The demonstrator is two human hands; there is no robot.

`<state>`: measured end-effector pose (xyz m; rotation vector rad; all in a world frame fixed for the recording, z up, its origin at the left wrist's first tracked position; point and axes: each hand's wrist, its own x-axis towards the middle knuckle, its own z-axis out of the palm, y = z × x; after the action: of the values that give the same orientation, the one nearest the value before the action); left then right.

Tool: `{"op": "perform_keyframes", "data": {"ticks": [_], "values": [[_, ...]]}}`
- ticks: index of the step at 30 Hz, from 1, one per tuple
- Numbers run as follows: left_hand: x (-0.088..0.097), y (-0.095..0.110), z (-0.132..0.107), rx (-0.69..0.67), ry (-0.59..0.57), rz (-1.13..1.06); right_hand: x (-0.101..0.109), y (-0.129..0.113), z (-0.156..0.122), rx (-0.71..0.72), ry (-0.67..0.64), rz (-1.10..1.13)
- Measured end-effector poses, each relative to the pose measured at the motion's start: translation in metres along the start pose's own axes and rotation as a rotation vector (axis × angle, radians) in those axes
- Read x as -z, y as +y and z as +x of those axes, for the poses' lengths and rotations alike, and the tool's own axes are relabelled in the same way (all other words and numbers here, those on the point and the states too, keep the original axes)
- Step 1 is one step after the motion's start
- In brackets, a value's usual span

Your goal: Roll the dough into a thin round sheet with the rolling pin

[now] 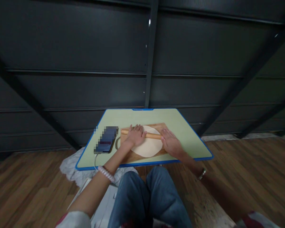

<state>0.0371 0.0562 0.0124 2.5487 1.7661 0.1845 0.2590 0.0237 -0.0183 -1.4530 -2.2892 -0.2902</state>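
A slim wooden rolling pin (154,136) lies across a thin, round sheet of pale dough (148,148). Over the pin's left part rests my left hand (136,135), fingers stretched forward and the thumb toward the middle. My right hand (171,142) holds the pin's right end, which is hidden under it. Both hands press the pin from above. Beneath the dough is a wooden cutting board (130,157), partly covered by the hands and forearms.
The board sits on a small pale-green table (190,144) with a blue rim. A phone (106,139) with a white cable lies at its left. White cloth (71,166) hangs below on that side. A dark panelled wall (104,91) stands behind; my knees (144,190) are near the table's front edge.
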Motion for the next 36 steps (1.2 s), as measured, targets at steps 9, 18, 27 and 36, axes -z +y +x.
{"op": "perform_keyframes", "data": {"ticks": [9,18,27,36], "values": [[-0.001,-0.007,-0.032,-0.158,0.163,-0.077,0.03,-0.026,-0.038,0.011,-0.029,-0.044],[0.002,-0.024,-0.05,-0.285,0.176,-0.366,0.052,-0.039,-0.055,0.011,-0.155,-0.08],[-0.004,-0.033,-0.058,-0.303,0.212,-0.568,0.06,-0.047,-0.053,0.06,-0.209,-0.147],[-0.005,-0.021,-0.041,-0.285,0.186,-0.239,0.016,-0.029,-0.03,0.013,-0.012,-0.01]]}}
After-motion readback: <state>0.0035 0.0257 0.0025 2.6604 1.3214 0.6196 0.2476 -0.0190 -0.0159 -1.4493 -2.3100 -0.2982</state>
